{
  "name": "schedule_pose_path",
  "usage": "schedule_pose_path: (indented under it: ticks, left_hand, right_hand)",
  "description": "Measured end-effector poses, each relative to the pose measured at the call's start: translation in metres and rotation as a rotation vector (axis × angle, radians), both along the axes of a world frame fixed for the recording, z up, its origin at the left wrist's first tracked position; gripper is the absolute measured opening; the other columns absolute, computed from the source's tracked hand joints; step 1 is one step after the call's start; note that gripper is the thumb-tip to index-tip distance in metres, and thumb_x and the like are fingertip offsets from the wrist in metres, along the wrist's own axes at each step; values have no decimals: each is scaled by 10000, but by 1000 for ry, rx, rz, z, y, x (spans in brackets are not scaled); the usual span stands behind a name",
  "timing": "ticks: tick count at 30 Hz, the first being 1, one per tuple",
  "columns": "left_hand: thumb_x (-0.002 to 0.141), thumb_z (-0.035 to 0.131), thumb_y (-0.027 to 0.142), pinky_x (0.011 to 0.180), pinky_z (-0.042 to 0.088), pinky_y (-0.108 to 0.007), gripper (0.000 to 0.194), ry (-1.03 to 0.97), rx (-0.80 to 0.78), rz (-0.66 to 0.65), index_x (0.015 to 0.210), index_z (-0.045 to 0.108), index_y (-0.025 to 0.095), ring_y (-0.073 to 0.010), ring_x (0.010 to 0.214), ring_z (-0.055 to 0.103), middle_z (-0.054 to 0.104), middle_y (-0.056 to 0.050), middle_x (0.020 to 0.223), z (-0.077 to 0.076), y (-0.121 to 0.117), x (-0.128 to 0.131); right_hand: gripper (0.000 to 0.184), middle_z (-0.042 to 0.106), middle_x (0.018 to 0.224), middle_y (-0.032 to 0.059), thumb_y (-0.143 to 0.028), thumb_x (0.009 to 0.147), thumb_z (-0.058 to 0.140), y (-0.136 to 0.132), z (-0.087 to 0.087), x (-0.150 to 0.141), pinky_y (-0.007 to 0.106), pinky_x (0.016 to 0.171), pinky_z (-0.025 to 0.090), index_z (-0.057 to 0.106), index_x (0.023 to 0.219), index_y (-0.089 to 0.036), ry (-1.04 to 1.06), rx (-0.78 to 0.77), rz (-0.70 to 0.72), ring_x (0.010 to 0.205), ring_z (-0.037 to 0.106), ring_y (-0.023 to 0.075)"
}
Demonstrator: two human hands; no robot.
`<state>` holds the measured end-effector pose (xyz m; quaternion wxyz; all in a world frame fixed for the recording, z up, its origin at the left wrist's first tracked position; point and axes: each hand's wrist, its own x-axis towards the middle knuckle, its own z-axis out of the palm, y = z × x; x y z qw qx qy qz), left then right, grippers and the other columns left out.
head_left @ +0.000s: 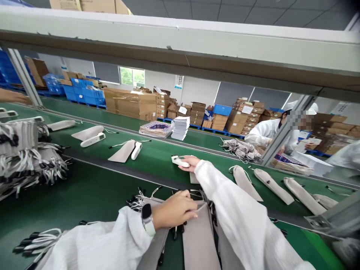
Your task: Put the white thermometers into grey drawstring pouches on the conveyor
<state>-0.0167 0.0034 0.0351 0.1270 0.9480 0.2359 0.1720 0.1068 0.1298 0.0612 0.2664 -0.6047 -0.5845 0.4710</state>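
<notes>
My right hand (pixel 192 163) reaches over the conveyor belt and grips a small white handheld device (pixel 180 161) with a dark end. Below that hand, part of a grey pouch shows on the belt. Nearer to me, my left hand (pixel 177 210), with a watch on its wrist, has its fingers closed at the mouth of a grey drawstring pouch (pixel 198 240). More pouches with white cords and black cord ends lie under and beside my left forearm. Further left on the belt, a white device (pixel 136 150) rests against a flat pouch (pixel 122 152).
Pouches are piled high (pixel 30 153) at the left. Several filled pouches (pixel 272 185) lie on the belt at right. Beyond stand a stack of white papers (pixel 180 127), a patterned tray (pixel 156 128) and a cord heap (pixel 242 150). A shelf beam (pixel 180 37) crosses overhead; a co-worker (pixel 270 131) works opposite.
</notes>
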Motion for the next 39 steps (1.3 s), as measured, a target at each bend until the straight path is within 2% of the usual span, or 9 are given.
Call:
schedule_pose_path:
  ticks: [3, 7, 10, 14, 18, 26, 30, 33, 39]
  left_hand:
    - [893, 339, 317, 514, 316, -159, 284, -85, -96, -11, 707, 480, 155, -66, 562, 403, 462, 55, 612, 8, 5, -3]
    - [862, 397, 340, 526, 288, -175, 279, -252, -308, 47, 664, 464, 155, -70, 571, 373, 416, 54, 631, 14, 1, 0]
    - [848, 421, 331, 552, 282, -192, 261, -307, -373, 97, 654, 453, 159, -82, 597, 372, 408, 43, 666, 17, -3, 3]
    - [833, 449, 310, 578, 297, -200, 200, -359, -389, 152, 690, 439, 171, -104, 661, 392, 413, 22, 735, 21, -4, 2]
    - [836, 452, 314, 597, 303, -211, 202, -414, -343, 174, 690, 433, 176, -112, 670, 398, 394, 20, 724, 22, -3, 0]
    - [845, 434, 297, 556, 305, -208, 177, -476, -307, 218, 721, 478, 179, -104, 652, 378, 345, 4, 792, 21, -1, -2]
    - [844, 424, 291, 565, 320, -209, 186, -473, -291, 225, 706, 471, 175, -111, 684, 384, 350, -12, 851, 21, -2, -2]
    - [840, 422, 299, 608, 344, -216, 195, -471, -267, 264, 703, 483, 174, -136, 767, 398, 345, -22, 861, 20, -2, -1]
    - [841, 411, 319, 598, 367, -211, 213, -446, -285, 277, 714, 505, 175, -119, 714, 406, 354, -17, 849, 20, -3, 0]
  right_hand:
    - [556, 585, 950, 88, -152, 858, 403, -36, 11, 37, 291, 701, 497, 86, 1314, -184, 299, -30, 111, 791, 615, 106]
    - [928, 612, 895, 53, -185, 703, 634, -84, 21, 66, 307, 717, 486, -54, 1317, -286, 826, 29, 289, 807, 623, 142]
    - [1068, 612, 877, 12, -137, 611, 701, -96, 23, 67, 353, 751, 476, -80, 1306, -359, 901, 87, 370, 850, 616, 167]
    - [1124, 601, 899, -10, -108, 616, 690, -92, 18, 63, 396, 757, 466, -166, 1267, -434, 876, 75, 463, 893, 609, 188]
    - [1162, 606, 834, -18, -98, 553, 729, -92, 15, 60, 371, 719, 483, -123, 1289, -385, 885, 126, 437, 856, 617, 193]
    - [644, 582, 717, -27, -501, 727, 533, -94, 14, 47, 363, 583, 497, 157, 1224, -336, 807, 177, 137, 608, 607, 154]
    - [433, 573, 766, 10, -589, 724, 457, -92, 8, 48, 271, 613, 476, 478, 944, -216, 637, 191, 234, 680, 579, 122]
    - [569, 573, 803, 60, -648, 738, 335, -93, 9, 52, 216, 597, 457, 564, 684, -130, 454, 87, 373, 753, 552, 121]
    - [663, 574, 775, 74, -697, 716, 278, -94, 10, 59, 160, 409, 393, 627, 760, -136, 279, -19, 499, 685, 535, 123]
